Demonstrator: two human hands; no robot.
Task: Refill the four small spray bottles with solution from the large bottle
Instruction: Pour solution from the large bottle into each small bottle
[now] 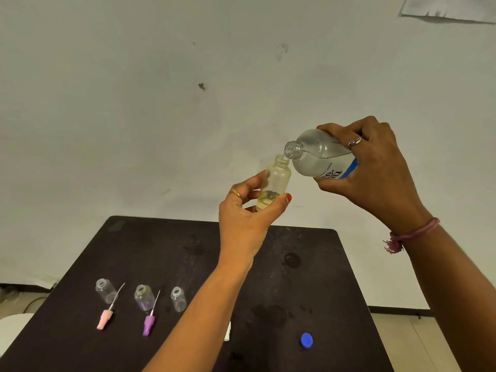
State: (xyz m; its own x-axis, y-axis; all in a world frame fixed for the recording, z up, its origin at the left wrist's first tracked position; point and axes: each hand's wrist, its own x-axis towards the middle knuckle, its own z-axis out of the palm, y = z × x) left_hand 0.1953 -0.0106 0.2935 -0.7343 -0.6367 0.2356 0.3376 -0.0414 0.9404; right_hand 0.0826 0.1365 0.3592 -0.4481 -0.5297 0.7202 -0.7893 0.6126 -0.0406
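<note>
Fingers of my left hand [243,216] curl around a small spray bottle [274,183], thumb pressed near its base, holding it upright in the air above the table. My right hand [375,170] wraps the large bottle [319,157], tipped so its open mouth touches the small bottle's neck; a little liquid sits in the small one. Below, the dark table [322,277] stands against a pale, scuffed wall [161,103]. On it stand three open small bottles [143,298], beside a pink sprayer top [104,319], a purple sprayer top [148,324] and a blue cap [306,340].
</note>
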